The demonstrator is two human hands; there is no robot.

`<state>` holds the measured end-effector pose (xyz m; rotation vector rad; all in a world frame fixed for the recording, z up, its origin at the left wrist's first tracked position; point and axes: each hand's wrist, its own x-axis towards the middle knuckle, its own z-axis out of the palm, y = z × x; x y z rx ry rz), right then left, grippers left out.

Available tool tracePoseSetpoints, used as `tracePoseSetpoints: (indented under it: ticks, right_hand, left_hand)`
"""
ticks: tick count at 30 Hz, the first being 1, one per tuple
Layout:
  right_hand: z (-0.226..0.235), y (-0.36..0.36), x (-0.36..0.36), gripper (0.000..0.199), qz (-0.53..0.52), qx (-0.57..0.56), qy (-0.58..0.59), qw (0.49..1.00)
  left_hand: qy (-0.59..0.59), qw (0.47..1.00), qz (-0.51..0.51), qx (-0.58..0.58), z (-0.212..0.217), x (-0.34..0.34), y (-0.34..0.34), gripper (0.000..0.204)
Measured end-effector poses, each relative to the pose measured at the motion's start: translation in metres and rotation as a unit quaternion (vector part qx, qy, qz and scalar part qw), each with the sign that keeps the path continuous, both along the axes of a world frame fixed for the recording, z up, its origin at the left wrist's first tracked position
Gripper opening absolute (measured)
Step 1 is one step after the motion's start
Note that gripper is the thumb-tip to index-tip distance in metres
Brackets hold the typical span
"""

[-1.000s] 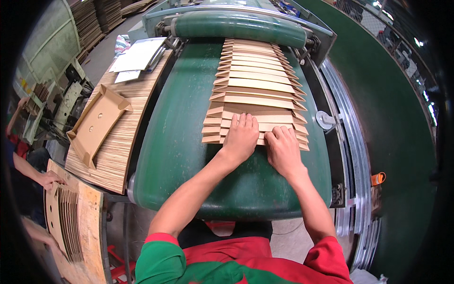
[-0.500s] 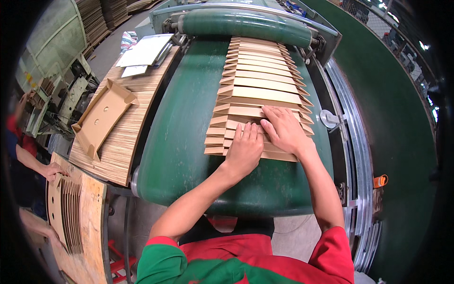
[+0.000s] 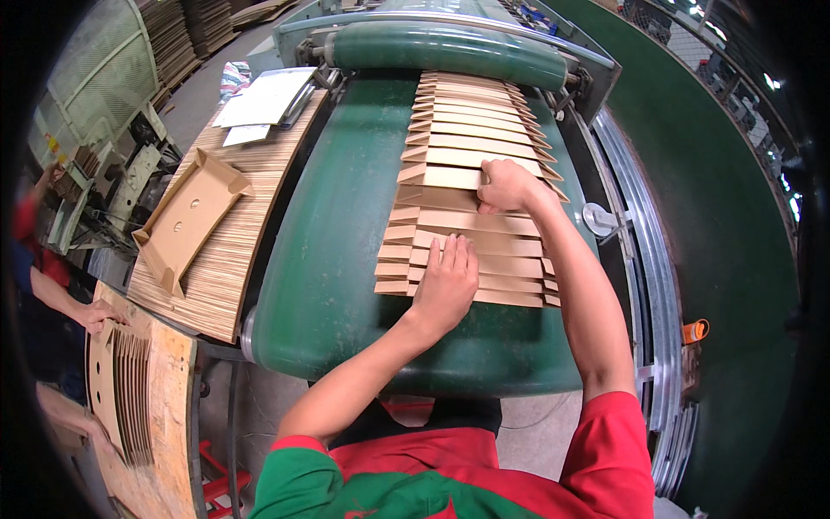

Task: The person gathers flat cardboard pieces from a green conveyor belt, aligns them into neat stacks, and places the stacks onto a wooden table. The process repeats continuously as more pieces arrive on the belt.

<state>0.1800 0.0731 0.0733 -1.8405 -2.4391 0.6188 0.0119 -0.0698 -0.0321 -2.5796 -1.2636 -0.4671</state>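
Observation:
A long row of overlapping folded cardboard trays (image 3: 480,138) lies on the green conveyor belt (image 3: 333,233) in front of me. My left hand (image 3: 447,281) rests flat on the nearest trays, fingers stretched out and pointing away from me. Farther up the row, my right hand (image 3: 510,185) is closed, its fingers curled over the edge of one cardboard tray; the fingertips are partly hidden. A wider brown panel shows between that tray and the nearer ones.
A green roller (image 3: 450,56) spans the belt's far end. To the left, a single open cardboard tray (image 3: 192,216) and white sheets (image 3: 266,97) lie on stacked cardboard (image 3: 229,259). At lower left, a co-worker's hands hold a batch of cardboard pieces (image 3: 130,394) on a wooden board (image 3: 173,381). Metal rails (image 3: 661,320) run at right.
My right hand has moved away from me up the row and gone from lying flat to curled round a tray edge. The nearest trays have shifted slightly toward me under my left hand.

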Motion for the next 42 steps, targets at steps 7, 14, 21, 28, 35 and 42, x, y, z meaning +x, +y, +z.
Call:
tracePoseSetpoints:
  ticks: [7, 14, 21, 28, 35, 42]
  right_hand:
    - [0.003, 0.012, -0.021, 0.028, -0.004, 0.087, -0.169, 0.982]
    - [-0.032, 0.059, 0.005, 0.026, 0.076, 0.224, -0.115, 0.965]
    - [-0.038, 0.069, 0.027, 0.019, 0.185, 0.11, -0.009, 0.977]
    - [-0.013, 0.067, 0.025, 0.049, 0.217, 0.094, -0.057, 0.97]
    - [-0.037, 0.085, 0.028, 0.039, 0.215, 0.241, -0.165, 0.932]
    - [-0.05, 0.089, 0.003, 0.017, 0.1, 0.208, -0.227, 0.946]
  left_hand:
    - [-0.027, 1.0, 0.004, -0.011, 0.001, 0.0, -0.005, 0.061]
    - [-0.02, 1.0, -0.001, -0.016, 0.008, -0.005, -0.032, 0.059]
    - [-0.019, 1.0, 0.002, 0.002, 0.015, -0.008, -0.049, 0.052]
    - [-0.033, 0.999, 0.011, 0.01, 0.023, -0.007, -0.046, 0.05]
    - [-0.057, 0.998, 0.021, 0.011, 0.021, -0.002, -0.027, 0.055]
    - [-0.014, 0.999, 0.028, -0.007, 0.016, 0.013, -0.015, 0.053]
